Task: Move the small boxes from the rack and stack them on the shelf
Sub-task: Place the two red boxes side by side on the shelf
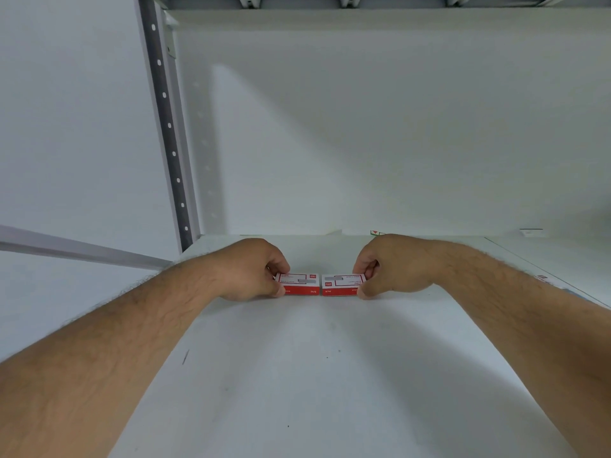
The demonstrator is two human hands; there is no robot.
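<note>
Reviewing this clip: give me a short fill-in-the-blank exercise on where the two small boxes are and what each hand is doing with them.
1. The left hand pinches the left box, and the right hand pinches the ____ box.
2. Both boxes lie flat on the white ____.
3. The two boxes sit ____, not one on top of the other.
4. Each box is white and ____.

Missing words: right; shelf; side by side; red

We are seeing two small red-and-white boxes lying flat on the white shelf [297, 375], side by side, a thin gap between them; the left box [302, 283] is sitting level; the right box [342, 284] is mirroring it, its print upside down.
</note>
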